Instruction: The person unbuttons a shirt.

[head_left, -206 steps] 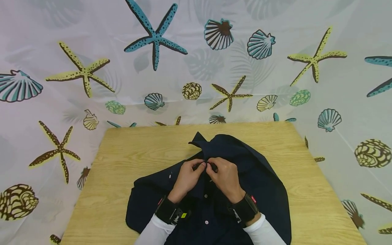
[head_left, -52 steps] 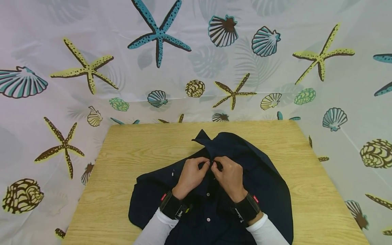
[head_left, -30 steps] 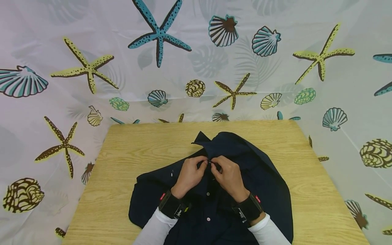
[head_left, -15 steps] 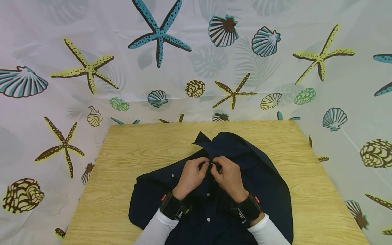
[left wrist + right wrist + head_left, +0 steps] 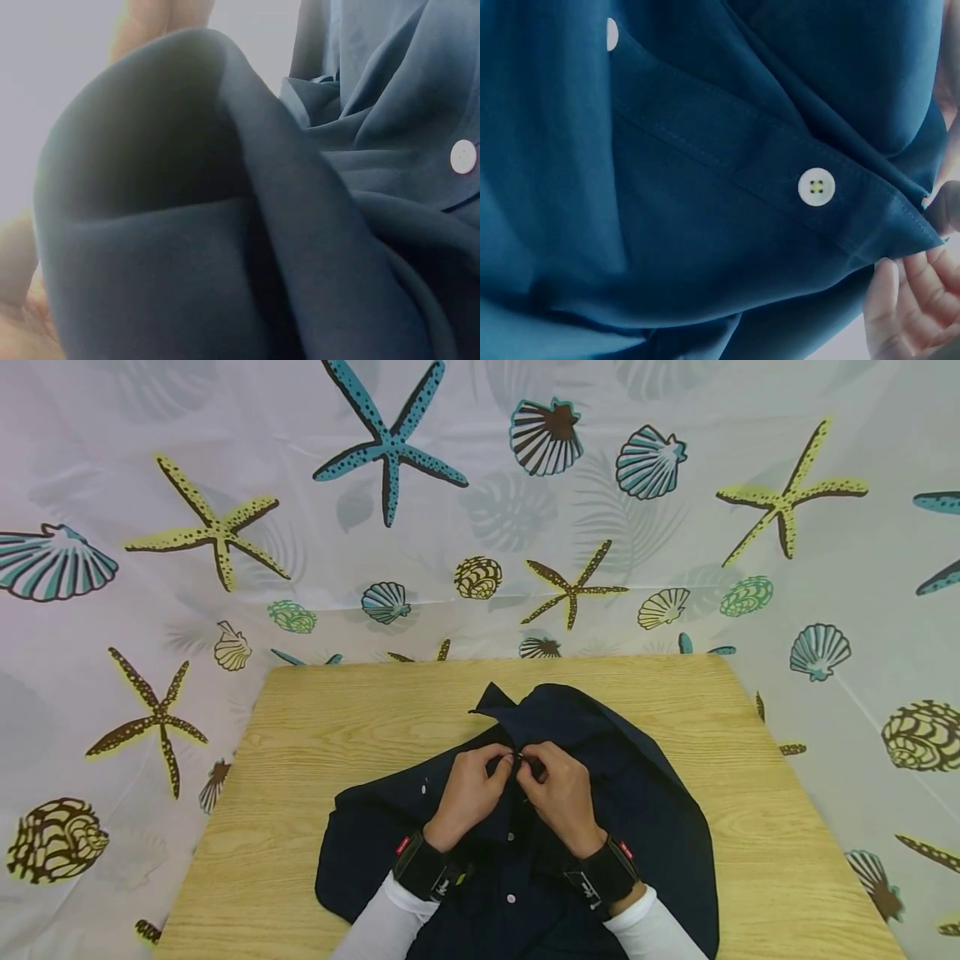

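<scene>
A dark navy shirt (image 5: 652, 827) with white buttons lies spread out, its collar (image 5: 498, 702) towards the far side. Just below the collar, my left hand (image 5: 468, 793) pinches the front edge between thumb and index finger. Facing it, my right hand (image 5: 562, 789) pinches the cloth at the same spot, with a small light speck showing between the fingertips. In the right wrist view, fingertips grip the corner of the placket (image 5: 712, 142), near a white button (image 5: 816, 187). Folded cloth hides most of the fingers in the left wrist view, where another button (image 5: 463, 157) shows.
The shirt rests on a light wooden table (image 5: 360, 710). Behind and beside the table hangs a white curtain (image 5: 420, 552) printed with starfish and shells. A cuffed sleeve spreads left, with a small white button (image 5: 423, 790) on it.
Since the earliest frame, the view has shifted slightly. Both hands stay at the placket below the collar, their fingertips making only small movements. The shirt lies much as before.
</scene>
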Demonstrator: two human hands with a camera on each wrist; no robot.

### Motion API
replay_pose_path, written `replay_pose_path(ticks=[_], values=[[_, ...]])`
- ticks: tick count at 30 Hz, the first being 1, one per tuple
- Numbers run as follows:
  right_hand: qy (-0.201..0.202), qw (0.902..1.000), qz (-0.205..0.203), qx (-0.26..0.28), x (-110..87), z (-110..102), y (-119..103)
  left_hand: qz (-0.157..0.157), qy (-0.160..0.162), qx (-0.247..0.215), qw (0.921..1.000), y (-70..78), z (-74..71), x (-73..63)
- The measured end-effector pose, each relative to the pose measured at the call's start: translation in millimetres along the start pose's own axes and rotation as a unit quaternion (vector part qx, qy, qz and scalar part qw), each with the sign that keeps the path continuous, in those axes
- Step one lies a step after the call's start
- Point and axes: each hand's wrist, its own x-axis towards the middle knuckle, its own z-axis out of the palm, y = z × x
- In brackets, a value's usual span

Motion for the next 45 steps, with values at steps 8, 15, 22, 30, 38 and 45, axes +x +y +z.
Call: replay_pose_path(ticks=[8, 15, 22, 30, 38, 45], values=[[0.028, 0.9986, -0.030, -0.033, 0.5, 2, 0, -0.004, -0.008, 0.000, 1.0000, 0.1, -0.1, -0.7], [0.013, 0.9913, -0.087, -0.097, 2.6, -2, 2, -0.004, -0.017, 0.007, 0.9998, -0.8, -1.0, -1.1], [-0.075, 0.9806, -0.085, -0.160, 6.4, -8, -3, 0.002, -0.043, 0.033, 0.9985, -5.7, 4.5, -3.1], [-0.090, 0.9813, -0.055, -0.161, 8.3, -10, -6, -0.002, -0.051, 0.020, 0.9985, -4.2, 5.2, -3.6], [-0.017, 0.9939, -0.076, -0.078, 6.4, -5, -3, -0.017, -0.042, 0.014, 0.9989, -6.0, 3.4, -1.2], [-0.032, 0.9993, -0.019, 0.007, 6.5, -7, 0, -0.018, -0.016, -0.001, 0.9997, -5.4, 3.8, -2.0]])
